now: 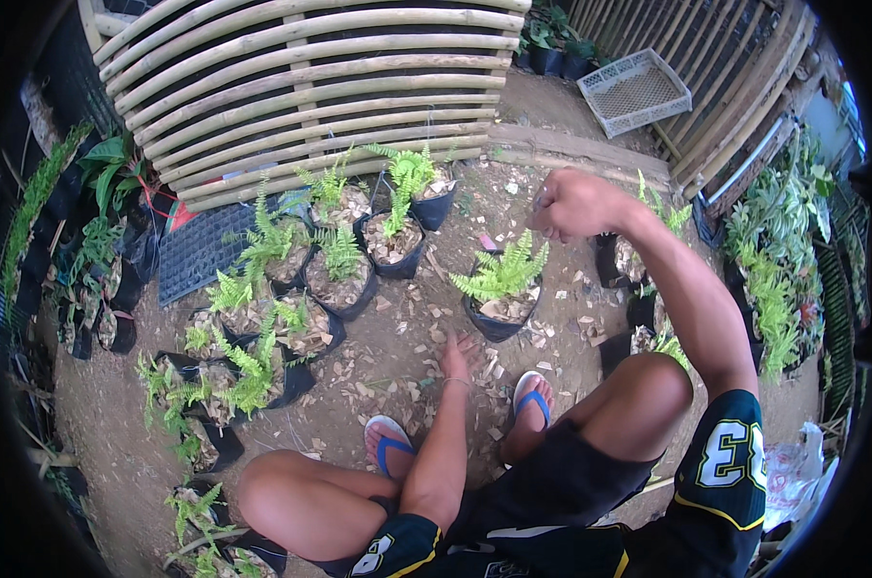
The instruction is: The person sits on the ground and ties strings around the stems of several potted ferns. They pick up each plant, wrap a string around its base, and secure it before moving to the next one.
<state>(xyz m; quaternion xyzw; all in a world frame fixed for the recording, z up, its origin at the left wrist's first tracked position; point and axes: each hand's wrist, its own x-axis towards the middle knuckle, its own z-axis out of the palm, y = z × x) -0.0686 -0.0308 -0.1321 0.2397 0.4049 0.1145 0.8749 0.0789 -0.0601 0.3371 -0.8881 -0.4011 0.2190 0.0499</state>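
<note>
head view, and both bare hands are at work around one potted fern (pixel 500 274)! left arm first: it runs up from the lower edge between the knees, nearly straight, and the left hand (pixel 458 357) is down low at the soil (pixel 397 332), palm side down, fingers spread among loose chips (pixel 491 365); whether any chip sits beneath it, cannot tell. over to the right arm, bent at the elbow, forearm slanting up and inward, and the right hand (pixel 575 203) hangs raised, wrist bent, fingers curled in; is it pinching something? cannot tell from here. now the fern: upright in its black bag (pixel 494 325), pale wood chips (pixel 509 308) around its base, standing between the two hands, just beyond the left one and to its right, with the right hand near its fronds, further out and to the right. off to the left, a cluster of bagged ferns (pixel 339 252); beyond them, a slatted bamboo panel (pixel 306 91).
</note>
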